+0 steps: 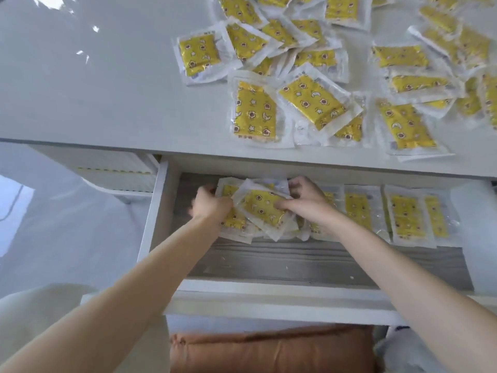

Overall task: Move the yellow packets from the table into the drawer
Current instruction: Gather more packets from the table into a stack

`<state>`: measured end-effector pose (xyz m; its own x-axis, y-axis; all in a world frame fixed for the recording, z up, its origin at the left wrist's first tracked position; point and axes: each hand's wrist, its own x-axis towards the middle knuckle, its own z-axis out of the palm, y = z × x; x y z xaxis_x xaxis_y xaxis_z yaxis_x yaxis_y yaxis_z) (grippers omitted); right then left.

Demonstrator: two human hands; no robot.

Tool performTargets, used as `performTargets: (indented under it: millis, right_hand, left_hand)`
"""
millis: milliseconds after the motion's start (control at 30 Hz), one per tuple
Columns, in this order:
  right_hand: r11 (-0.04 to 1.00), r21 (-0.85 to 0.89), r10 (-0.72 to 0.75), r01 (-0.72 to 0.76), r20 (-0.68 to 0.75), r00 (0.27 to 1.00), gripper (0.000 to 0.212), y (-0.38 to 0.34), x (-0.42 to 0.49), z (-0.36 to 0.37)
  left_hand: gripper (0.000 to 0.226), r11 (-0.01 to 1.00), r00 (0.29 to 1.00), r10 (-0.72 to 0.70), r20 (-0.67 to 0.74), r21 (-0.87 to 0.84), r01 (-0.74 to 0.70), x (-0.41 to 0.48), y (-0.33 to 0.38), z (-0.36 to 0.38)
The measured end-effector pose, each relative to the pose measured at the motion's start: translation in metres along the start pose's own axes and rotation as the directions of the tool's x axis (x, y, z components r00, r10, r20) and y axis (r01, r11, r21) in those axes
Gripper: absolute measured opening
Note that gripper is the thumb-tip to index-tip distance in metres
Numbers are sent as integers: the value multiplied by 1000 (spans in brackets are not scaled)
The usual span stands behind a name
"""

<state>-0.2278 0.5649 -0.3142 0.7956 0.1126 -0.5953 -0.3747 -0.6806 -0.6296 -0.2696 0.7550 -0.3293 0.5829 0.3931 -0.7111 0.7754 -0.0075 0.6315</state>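
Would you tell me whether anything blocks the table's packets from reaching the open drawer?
Nothing visible does: the drawer lies open below the table, its front floor bare. The left hand and right hand grip a packet bundle inside.

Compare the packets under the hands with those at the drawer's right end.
The held packets lie tilted and overlapping in a heap; the row packets lie flat, side by side. The left hand and right hand grip the held packets; the row packets are untouched. Both sets are yellow, clear-wrapped, and inside the drawer.

Arms reach forward; left hand (pixel 212 207) and right hand (pixel 306 204) grip yellow packets (pixel 262 210).
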Motion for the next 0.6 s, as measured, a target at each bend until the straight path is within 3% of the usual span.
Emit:
performTargets:
  millis: [67, 167, 300, 367, 433, 500, 600]
  right_hand:
    - [998, -54, -12, 13, 25, 1000, 58, 0, 6, -1]
    - [996, -90, -5, 9, 45, 999, 57, -3, 13, -3]
    - [999, -44, -6, 10, 88, 996, 31, -4, 16, 0]
    - [999, -39, -9, 13, 91, 996, 31, -5, 14, -1]
    - [998, -50, -20, 23, 71, 997, 40, -6, 11, -2]
    - [990, -127, -58, 62, 35, 998, 42, -5, 6, -2]
    - [898, -417, -194, 138, -95, 976, 29, -3, -12, -4]
  left_hand:
    - [74, 998, 1000, -19, 10, -54, 19, 0, 2, -5]
    - [52, 990, 993, -53, 107, -121, 66, -2, 12, -7]
    - [35, 998, 993, 24, 118, -60, -17, -2, 20, -6]
    - [36, 999, 993, 41, 112, -15, -39, 1, 21, -10]
    - [51, 1000, 988, 15, 153, 24, -19, -2, 24, -13]
    - [59, 999, 979, -8, 203, 49, -2, -10, 24, -15]
    - [60, 1000, 966, 16, 257, 16, -21, -31, 20, -17]
